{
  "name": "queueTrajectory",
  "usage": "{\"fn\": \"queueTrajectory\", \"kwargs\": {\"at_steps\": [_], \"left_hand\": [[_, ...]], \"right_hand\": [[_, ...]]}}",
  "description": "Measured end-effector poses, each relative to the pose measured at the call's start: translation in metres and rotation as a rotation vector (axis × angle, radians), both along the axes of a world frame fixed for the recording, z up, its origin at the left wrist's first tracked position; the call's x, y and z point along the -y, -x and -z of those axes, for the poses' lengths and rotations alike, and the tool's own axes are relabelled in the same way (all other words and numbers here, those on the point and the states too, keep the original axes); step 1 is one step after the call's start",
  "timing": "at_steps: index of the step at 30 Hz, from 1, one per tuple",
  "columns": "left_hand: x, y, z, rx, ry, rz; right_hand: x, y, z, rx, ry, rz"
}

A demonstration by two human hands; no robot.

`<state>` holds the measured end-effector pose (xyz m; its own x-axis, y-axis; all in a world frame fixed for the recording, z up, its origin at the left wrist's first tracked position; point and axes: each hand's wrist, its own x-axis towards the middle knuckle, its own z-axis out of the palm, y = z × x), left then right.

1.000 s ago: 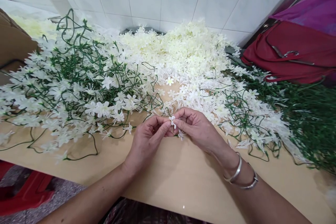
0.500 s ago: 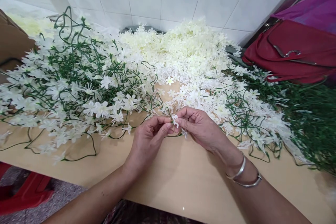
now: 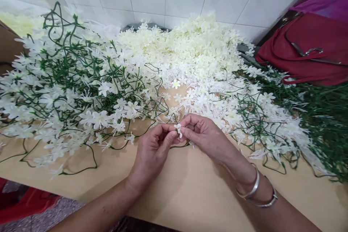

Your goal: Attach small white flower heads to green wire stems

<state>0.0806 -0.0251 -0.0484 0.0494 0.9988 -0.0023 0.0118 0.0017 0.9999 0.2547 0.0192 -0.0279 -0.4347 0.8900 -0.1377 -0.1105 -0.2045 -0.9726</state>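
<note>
My left hand (image 3: 153,148) and my right hand (image 3: 203,134) meet fingertip to fingertip over the tan table (image 3: 190,188). Both pinch a small white artificial flower (image 3: 178,129) that sits at the tip of a thin green stem (image 3: 179,146). The stem trails under my fingers toward the left. Two silver bangles (image 3: 257,190) ring my right wrist. A heap of loose cream flower heads (image 3: 195,47) lies just beyond my hands against the tiled wall.
Finished green stems with white flowers (image 3: 67,83) spread over the table's left half. More flowered stems (image 3: 261,116) lie at the right, beside bare green stems (image 3: 323,116). A dark red bag (image 3: 307,54) sits at the back right. A cardboard box (image 3: 8,47) is at far left.
Both hands stayed pinched on the small flower. The view shifted slightly, so hands and piles sit a little lower and further right in the frame.
</note>
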Motion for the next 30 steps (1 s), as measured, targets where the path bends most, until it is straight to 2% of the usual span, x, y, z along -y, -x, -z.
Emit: {"fn": "queueTrajectory", "kwargs": {"at_steps": [4, 8, 11, 17, 30], "left_hand": [[-0.002, 0.000, -0.004, 0.037, -0.023, 0.024], [-0.001, 0.002, -0.008, 0.048, -0.060, -0.007], [0.001, 0.004, -0.009, 0.048, -0.073, -0.018], [0.001, 0.004, -0.006, 0.021, -0.076, 0.010], [0.002, 0.006, -0.001, -0.101, -0.088, 0.038]], "right_hand": [[0.000, -0.004, 0.001, 0.005, -0.034, -0.027], [0.002, -0.007, 0.002, -0.011, -0.090, 0.045], [0.003, -0.007, 0.000, -0.014, -0.061, 0.062], [0.003, -0.008, -0.005, -0.019, -0.020, 0.048], [-0.001, -0.011, 0.001, 0.079, -0.058, 0.004]]}}
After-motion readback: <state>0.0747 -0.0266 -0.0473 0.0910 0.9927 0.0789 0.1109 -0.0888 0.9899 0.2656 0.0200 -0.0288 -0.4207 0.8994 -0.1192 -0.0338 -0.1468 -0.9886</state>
